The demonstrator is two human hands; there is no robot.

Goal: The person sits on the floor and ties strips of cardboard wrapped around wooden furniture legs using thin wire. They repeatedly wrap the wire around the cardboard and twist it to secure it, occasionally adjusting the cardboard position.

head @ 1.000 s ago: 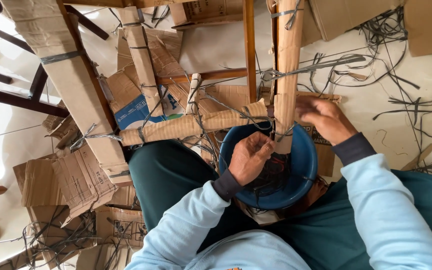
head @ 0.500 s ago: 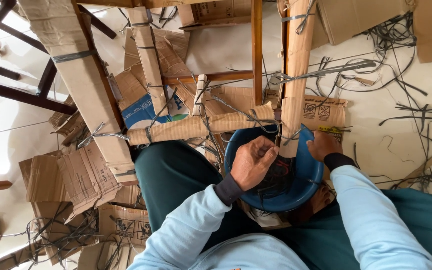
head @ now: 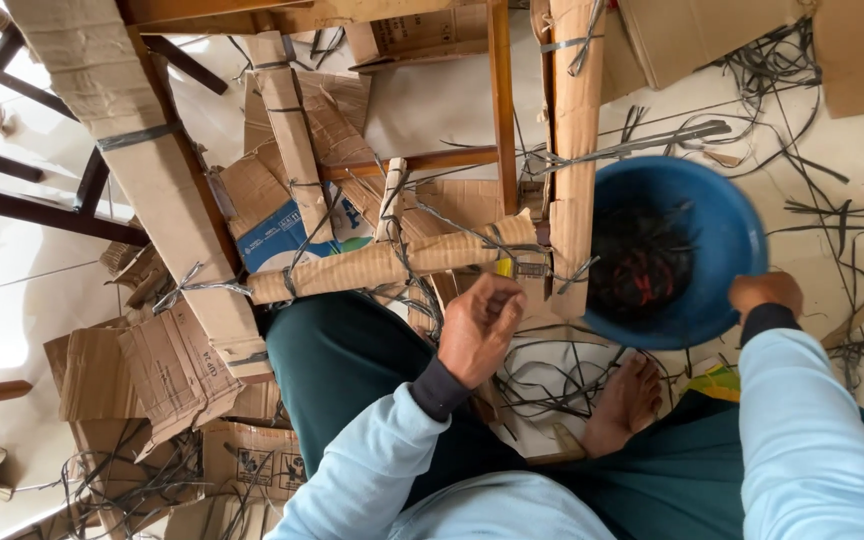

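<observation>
Cardboard-wrapped chair legs [head: 574, 150] and a wrapped crossbar [head: 392, 262] stand between the person and the floor, where loose dark straps [head: 832, 200] and cardboard scraps [head: 167, 370] lie all around. The blue basin [head: 697, 250] sits right of the upright wrapped leg, partly hidden behind it, with its opening facing up and dark straps inside. Half a second ago it was closer to the lap and the left hand [head: 477, 325] was inside it; now that hand is outside, fingers curled near the crossbar, and what it holds cannot be told. The right hand [head: 764, 293] grips the basin's rim.
</observation>
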